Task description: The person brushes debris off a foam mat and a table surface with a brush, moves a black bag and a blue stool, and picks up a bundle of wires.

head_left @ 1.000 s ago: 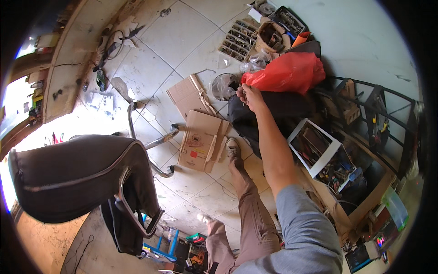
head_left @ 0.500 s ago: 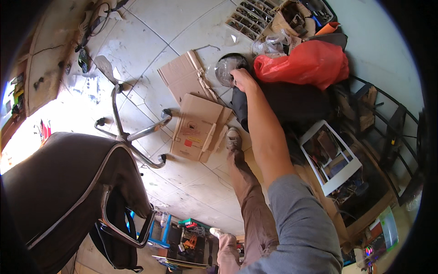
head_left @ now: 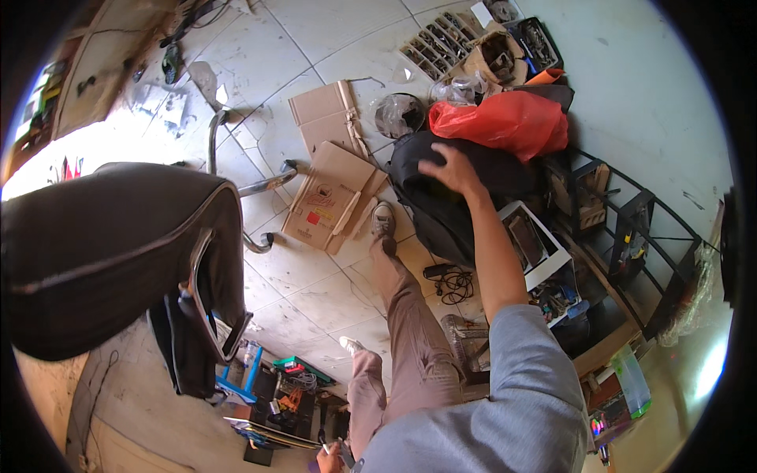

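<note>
My right hand [head_left: 455,172] reaches out over a black bag [head_left: 426,217], fingers spread and nothing in them. The bag, soft and slumped, lies on the floor beneath the hand. Just beyond it sits a round dark bowl-like container [head_left: 399,115] with clear plastic in it, apart from my fingers. A red plastic bag [head_left: 505,126] rests against the black bag's far side. At the lower edge, partly cut off, my left hand [head_left: 330,459] is closed on a thin white stick [head_left: 326,448]; its exact kind is too small to make out.
Flattened cardboard [head_left: 335,197] lies left of my shoe. A black office chair [head_left: 126,252] stands at the left. Right are a white frame [head_left: 544,264] and a black metal rack [head_left: 623,213]. A sectioned parts tray [head_left: 438,43] lies at the far side; a coiled black cable [head_left: 453,284] is nearby.
My right hand has let go of the round container and drawn back over the black bag, its fingers opening. The view has shifted, bringing my left hand into sight.
</note>
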Demonstrator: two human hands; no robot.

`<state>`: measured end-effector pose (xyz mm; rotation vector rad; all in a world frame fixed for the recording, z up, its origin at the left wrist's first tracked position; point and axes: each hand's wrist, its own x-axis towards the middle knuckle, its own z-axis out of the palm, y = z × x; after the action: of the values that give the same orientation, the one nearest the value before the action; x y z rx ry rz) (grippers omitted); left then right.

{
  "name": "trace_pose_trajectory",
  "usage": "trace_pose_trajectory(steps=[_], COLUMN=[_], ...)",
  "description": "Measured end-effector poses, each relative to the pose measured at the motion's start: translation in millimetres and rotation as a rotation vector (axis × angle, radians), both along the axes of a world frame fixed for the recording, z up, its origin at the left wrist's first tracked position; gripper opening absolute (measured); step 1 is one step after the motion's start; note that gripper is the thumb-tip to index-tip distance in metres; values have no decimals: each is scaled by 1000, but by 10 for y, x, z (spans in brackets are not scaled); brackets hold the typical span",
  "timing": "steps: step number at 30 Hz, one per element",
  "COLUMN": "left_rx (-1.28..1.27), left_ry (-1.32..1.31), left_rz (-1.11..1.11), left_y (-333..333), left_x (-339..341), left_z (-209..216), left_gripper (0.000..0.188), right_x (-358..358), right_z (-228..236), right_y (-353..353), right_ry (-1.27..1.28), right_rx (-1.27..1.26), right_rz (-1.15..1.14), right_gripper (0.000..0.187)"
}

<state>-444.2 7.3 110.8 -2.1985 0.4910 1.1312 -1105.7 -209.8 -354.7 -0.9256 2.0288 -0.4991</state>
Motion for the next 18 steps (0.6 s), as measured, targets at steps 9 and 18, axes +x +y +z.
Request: trace_pose_trajectory(steps=[9,18], left_rx=[-119,-233], left_ry=[-10,156], left_rz=[333,356], left_y=[189,559], left_x=[142,558], left_z=[-247,-458], left_gripper=[19,19], right_x=[608,1470], right_z=[48,1538], right_y=[-25,934], right_ry=[490,655], right_rx=[303,-106], right_rz=[337,359], right_gripper=[33,28])
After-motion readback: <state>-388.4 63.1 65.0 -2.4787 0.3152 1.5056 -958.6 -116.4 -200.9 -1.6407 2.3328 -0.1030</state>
